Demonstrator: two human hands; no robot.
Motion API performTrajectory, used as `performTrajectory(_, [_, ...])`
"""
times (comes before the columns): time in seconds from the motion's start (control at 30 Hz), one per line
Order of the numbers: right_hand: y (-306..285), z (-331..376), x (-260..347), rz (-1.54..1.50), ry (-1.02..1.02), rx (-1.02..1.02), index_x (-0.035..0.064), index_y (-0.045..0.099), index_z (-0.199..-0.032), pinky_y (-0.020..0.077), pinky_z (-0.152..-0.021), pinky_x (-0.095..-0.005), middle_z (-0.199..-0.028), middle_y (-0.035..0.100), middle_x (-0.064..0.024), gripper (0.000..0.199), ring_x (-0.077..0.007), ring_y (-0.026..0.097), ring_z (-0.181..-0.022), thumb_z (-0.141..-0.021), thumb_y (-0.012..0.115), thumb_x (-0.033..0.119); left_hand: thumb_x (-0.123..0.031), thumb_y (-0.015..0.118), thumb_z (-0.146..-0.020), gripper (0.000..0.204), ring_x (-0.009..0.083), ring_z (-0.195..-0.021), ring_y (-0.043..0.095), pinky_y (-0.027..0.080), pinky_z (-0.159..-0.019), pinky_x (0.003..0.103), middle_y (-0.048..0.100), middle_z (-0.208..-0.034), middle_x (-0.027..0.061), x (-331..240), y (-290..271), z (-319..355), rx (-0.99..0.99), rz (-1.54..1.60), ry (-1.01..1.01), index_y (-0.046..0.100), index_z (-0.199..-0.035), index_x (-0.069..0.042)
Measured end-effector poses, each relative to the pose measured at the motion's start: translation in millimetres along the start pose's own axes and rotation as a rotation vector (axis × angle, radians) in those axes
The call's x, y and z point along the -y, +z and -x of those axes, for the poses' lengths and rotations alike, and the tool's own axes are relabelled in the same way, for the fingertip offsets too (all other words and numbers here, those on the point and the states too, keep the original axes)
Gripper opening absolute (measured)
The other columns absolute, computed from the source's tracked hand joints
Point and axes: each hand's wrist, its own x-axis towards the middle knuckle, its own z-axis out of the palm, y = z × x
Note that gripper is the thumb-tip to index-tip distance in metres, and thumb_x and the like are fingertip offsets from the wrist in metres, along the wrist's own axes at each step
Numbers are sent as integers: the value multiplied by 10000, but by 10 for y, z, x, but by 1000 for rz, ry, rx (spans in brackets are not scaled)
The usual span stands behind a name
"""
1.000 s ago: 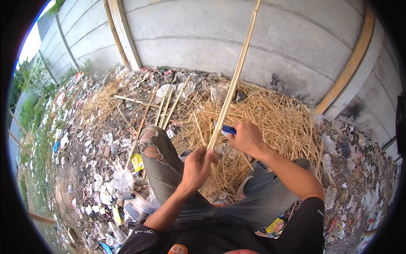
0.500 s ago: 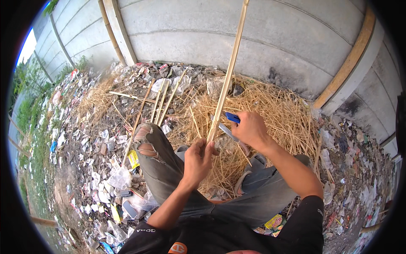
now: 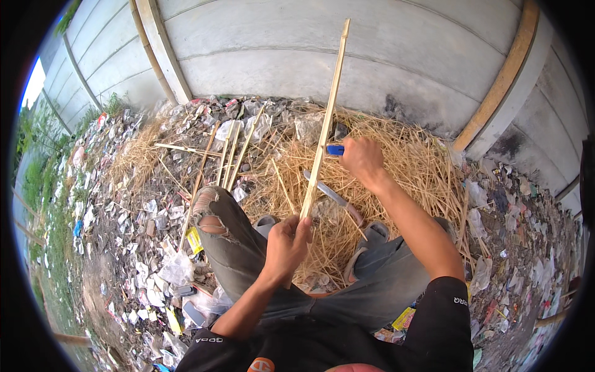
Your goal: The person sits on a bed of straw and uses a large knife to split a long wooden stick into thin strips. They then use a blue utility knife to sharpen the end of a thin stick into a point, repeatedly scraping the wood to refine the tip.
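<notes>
Strip [image 3: 326,127] in left hand [image 3: 287,245]

Wore a black short-sleeved shirt [image 3: 310,341], with small white lettering [image 3: 460,302] near the sleeve hems and a round orange emblem [image 3: 261,364] bearing a pale mark. Wore faded dark-grey trousers [image 3: 384,282], ripped into frayed holes at the left knee [image 3: 212,221], plus grey sandals [image 3: 377,232].

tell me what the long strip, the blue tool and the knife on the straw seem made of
Long strip: probably split bamboo, raw and matte, being pale tan with lengthwise streaks. Blue tool: likely smooth plastic, judging by its even, solid colour. Knife: blade apparently metal, greyish with a dull sheen; handle brown, possibly wood.
</notes>
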Motion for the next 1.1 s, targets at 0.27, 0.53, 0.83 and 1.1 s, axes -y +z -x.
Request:
performTrajectory(0.27, [-306, -280, -1146, -189, 683, -124, 27, 752, -873, 542, -573, -394, -713, 699, -146, 187, -250, 711, -676, -940, 646, 165, -290, 572, -1065, 296, 19, -551, 456, 349, -487, 203, 550, -696, -43, 313, -136, 761, 279, 93, -157, 628, -1020, -3])
performTrajectory(0.53, [-434, 427, -2805, -149, 1053, -293, -117, 711, -1009, 538, -891, -457, -1074, 718, -301, 386, -426, 696, -1043, -832, 674, 224, -188, 699, -988, 223, 87, -682, 637, 507, -634, 269, 702, -734, 42, 656, -971, 1559, 526, -95, -55, 728, -1036, 27])
performTrajectory(0.83, [-918, 0, -1421, -1146, 482, -357, 21, 684, -1002, 266, -433, -278, -540, 331, 86, 379, -57, 323, -436, -926, 723, 390, -281, 607, -1047, 314, 32, -612, 537, 413, -543, 201, 647, -763, 2, 607, -639, 648, 170, 56, 49, 657, -1051, 29])
performTrajectory(1.1, [-681, 104, -269, -691, 19, -135, 116, 638, -653, 268, -492, -298, -484, 358, 80, 621, -86, 341, -439, -915, 627, 679, -167, 588, -1048, 221, 37, -681, 544, 436, -592, 211, 643, -764, -4, 421, -446, 507, -56, 126, -4, 659, -1018, 40])
